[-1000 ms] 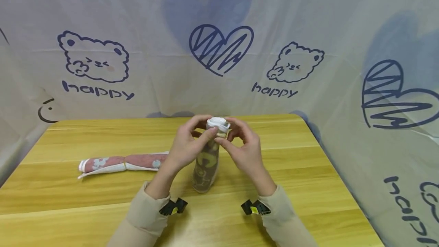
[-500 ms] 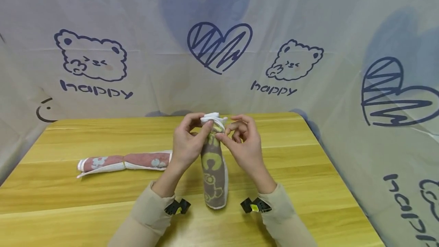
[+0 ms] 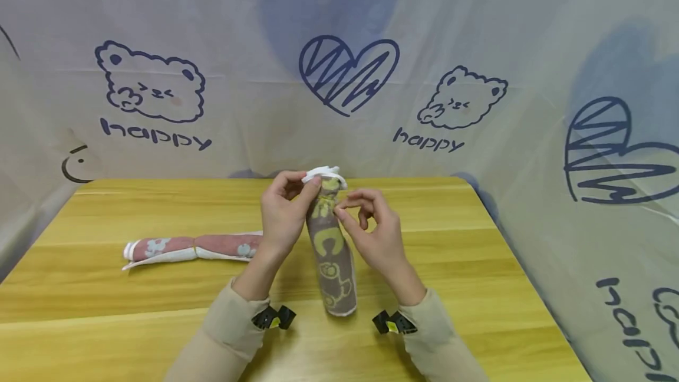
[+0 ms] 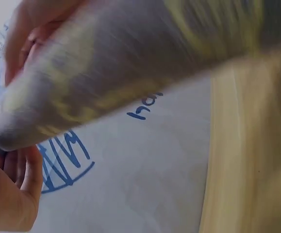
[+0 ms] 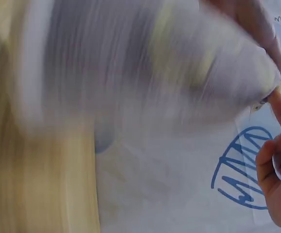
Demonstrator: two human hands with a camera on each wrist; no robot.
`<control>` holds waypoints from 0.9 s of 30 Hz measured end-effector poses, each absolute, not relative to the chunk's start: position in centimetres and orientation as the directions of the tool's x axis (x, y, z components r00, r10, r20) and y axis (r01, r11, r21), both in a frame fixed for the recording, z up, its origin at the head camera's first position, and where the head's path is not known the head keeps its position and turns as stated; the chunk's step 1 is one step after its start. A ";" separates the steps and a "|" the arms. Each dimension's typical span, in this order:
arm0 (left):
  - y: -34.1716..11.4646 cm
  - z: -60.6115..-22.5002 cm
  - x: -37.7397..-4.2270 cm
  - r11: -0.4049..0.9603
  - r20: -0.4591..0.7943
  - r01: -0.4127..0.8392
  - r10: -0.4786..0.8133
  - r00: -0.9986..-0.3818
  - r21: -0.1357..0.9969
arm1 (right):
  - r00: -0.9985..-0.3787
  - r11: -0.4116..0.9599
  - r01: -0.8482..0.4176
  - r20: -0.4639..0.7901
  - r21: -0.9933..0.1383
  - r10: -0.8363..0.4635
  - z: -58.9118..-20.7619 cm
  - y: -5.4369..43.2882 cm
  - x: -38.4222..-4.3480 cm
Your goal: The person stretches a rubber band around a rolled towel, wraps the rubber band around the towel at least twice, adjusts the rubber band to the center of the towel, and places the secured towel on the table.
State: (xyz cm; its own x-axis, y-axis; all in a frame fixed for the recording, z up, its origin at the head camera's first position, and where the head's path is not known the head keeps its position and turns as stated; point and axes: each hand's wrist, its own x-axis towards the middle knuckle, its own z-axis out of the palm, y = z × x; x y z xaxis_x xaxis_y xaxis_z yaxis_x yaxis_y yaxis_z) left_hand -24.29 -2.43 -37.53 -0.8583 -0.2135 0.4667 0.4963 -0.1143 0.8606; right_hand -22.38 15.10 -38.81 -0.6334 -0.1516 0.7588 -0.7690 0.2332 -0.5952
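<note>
In the head view, a brown rolled towel (image 3: 333, 252) with yellow figures is held tilted over the table, its white-edged top end upward. My left hand (image 3: 283, 211) grips it near that top, thumb on the front and fingers behind. A thin yellowish rubber band (image 3: 325, 198) cinches the roll just below. My right hand (image 3: 373, 229) is at the roll's right side, its thumb and forefinger pinching at the band and the other fingers curled. Both wrist views show the roll large and blurred, with the right hand's fingertips (image 5: 278, 104) at its narrow end.
On the left of the wooden table (image 3: 451, 276) lies a second rolled towel (image 3: 170, 249), pink and white, with a band around its middle. Its right end is hidden behind my left forearm. A printed cloth (image 3: 254, 105) hangs behind the table and along the sides.
The brown roll has tipped, its lower end swinging right and toward me, its top shifting slightly left. My left hand moved left with it; my right fingers came down to the band.
</note>
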 end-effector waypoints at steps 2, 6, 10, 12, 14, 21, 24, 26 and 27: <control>-2.7 -37.6 -24.4 -0.140 0.451 0.482 -0.204 -0.869 0.865 | -0.691 0.232 -0.715 0.717 -0.659 -0.095 -39.0 15.2 -22.5; -2.9 -37.6 -24.5 -0.153 0.456 0.481 -0.170 -0.873 0.863 | -0.761 0.161 -0.641 0.648 -0.750 -0.012 -39.2 15.3 -22.8; -2.7 -37.8 -24.5 -0.139 0.452 0.464 -0.109 -0.885 0.875 | -0.799 0.151 -0.598 0.601 -0.787 -0.031 -39.2 15.3 -22.9; -2.5 -38.0 -24.4 -0.138 0.433 0.436 -0.052 -0.900 0.890 | -0.814 0.162 -0.578 0.580 -0.800 -0.037 -39.3 15.2 -22.9; -2.3 -38.1 -24.4 -0.118 0.414 0.410 0.018 -0.910 0.905 | -0.823 0.165 -0.562 0.567 -0.811 -0.015 -39.3 15.2 -22.9; -2.5 -38.3 -24.4 0.039 0.385 0.394 0.133 -0.913 0.918 | -0.825 0.152 -0.556 0.565 -0.818 0.020 -39.5 15.3 -22.9; -2.8 -38.1 -24.6 0.034 0.352 0.358 0.126 -0.928 0.933 | -0.842 0.117 -0.539 0.539 -0.834 -0.039 -39.4 15.3 -22.9; -3.0 -38.0 -24.7 0.003 0.325 0.328 0.122 -0.938 0.945 | -0.862 0.095 -0.506 0.499 -0.858 -0.087 -39.4 15.3 -23.1; -3.1 -38.0 -24.8 -0.012 0.315 0.316 0.121 -0.941 0.949 | -0.870 0.089 -0.490 0.480 -0.867 -0.115 -39.4 15.4 -23.2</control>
State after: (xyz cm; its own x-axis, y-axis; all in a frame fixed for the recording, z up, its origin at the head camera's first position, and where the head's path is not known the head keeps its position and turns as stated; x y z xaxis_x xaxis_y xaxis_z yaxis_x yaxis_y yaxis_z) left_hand -24.80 -3.11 -38.03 -0.9414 0.1212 0.3149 0.3158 -0.0121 0.9488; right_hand -23.15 15.35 -39.43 -0.8697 -0.1146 0.4801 -0.4904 0.0891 -0.8670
